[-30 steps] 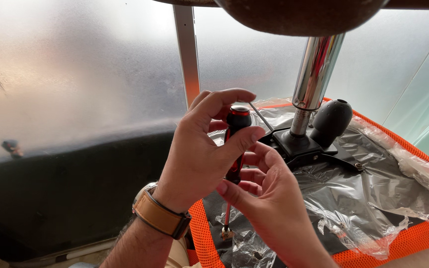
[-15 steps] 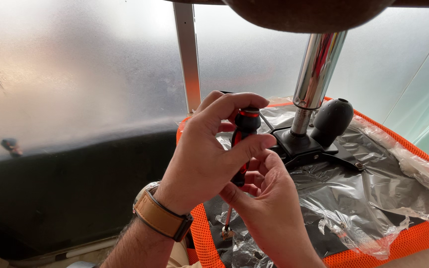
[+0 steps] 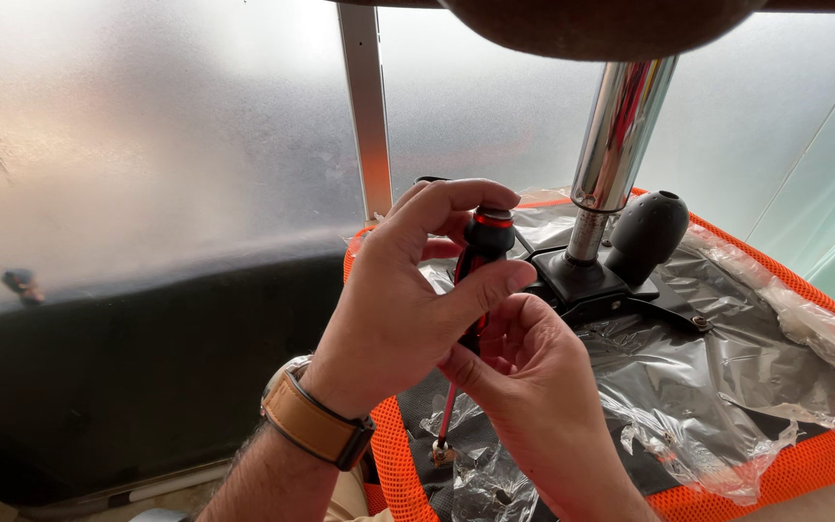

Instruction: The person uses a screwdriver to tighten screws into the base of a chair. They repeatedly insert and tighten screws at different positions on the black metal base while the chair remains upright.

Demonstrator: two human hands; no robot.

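Left hand (image 3: 393, 309) wrapped around the black-and-red screwdriver (image 3: 471, 290), held nearly upright with tip down at a screw (image 3: 440, 452) on the plastic-covered orange seat (image 3: 727, 387). Right hand (image 3: 529, 377) half curled, fingers touching the handle's lower part beside the chrome post (image 3: 616, 135).

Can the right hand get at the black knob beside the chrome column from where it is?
Probably yes. The right hand cups the screwdriver; only open plastic wrap lies between it and the black knob.
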